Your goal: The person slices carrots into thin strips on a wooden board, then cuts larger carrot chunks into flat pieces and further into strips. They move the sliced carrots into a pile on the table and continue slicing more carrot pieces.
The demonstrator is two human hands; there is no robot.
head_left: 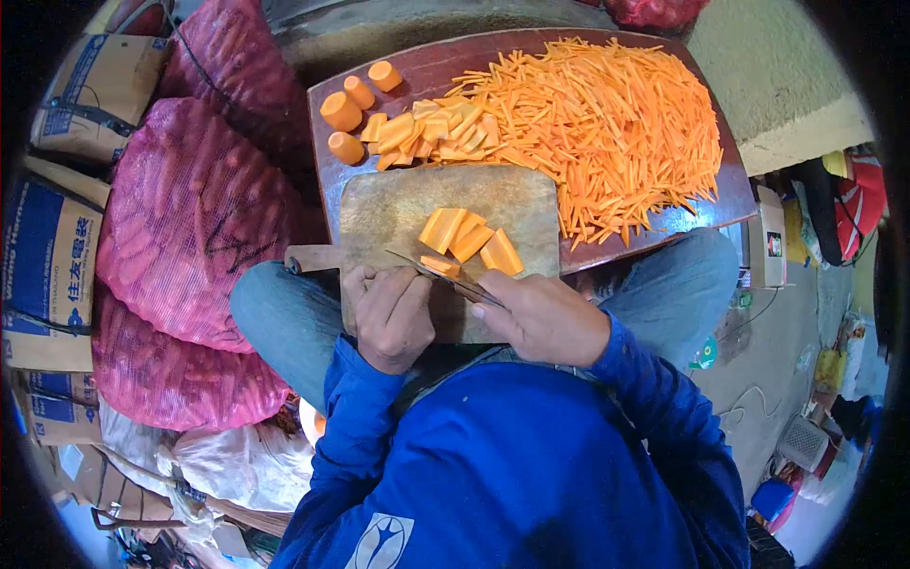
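Note:
My right hand (550,318) is closed on the handle of a knife (455,280), whose blade points left over the wooden cutting board (512,194). Next to the blade tip is my left hand (387,313), its fingers curled; anything they hold is hidden. A small carrot piece (440,266) lies against the blade. Just beyond it, several carrot slabs (470,237) rest on the board. Further back on the dark red table (327,104) are whole carrot chunks (340,112), flat carrot slices (398,133) and a large heap of carrot strips (616,123).
Pink mesh sacks (190,223) of carrots are stacked at the left, beside cardboard boxes (57,266). White plastic bags (242,465) lie below them. A box (766,237) and a grey crate (804,442) stand on the right. My knees flank the board.

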